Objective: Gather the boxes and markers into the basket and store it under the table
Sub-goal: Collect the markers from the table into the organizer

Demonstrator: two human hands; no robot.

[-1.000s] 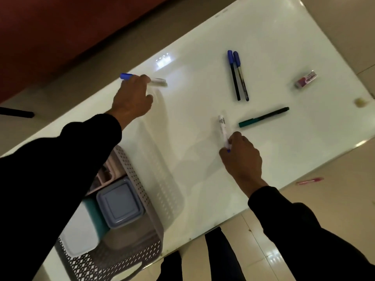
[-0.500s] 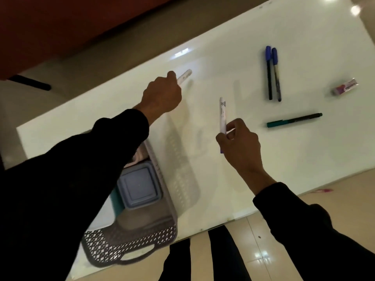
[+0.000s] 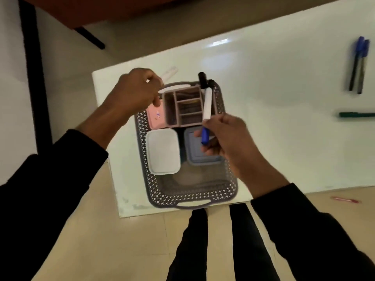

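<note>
Left hand (image 3: 135, 90): above the basket's far left corner, fingers curled round a white marker (image 3: 168, 73); only its pale end shows past the knuckles.
Basket (image 3: 190, 196): grey lattice, on the worktop (image 3: 274, 122) at its near left end, handle toward the person.
Inside basket: pink box (image 3: 153, 118) far left; divided organiser (image 3: 183, 107) beside it; white-lidded box (image 3: 163, 152) near left; blue-grey box (image 3: 194, 157) near right, partly under the right hand.
Right hand (image 3: 225, 138): over the basket, fingers pinching a white marker with blue cap (image 3: 207, 110), cap end down, body tilted up toward the organiser.
Worktop, far right: two blue-capped markers (image 3: 359, 63) side by side; green marker (image 3: 357, 114) nearer, well apart from the basket.
Floor: pink pen (image 3: 345, 199).
</note>
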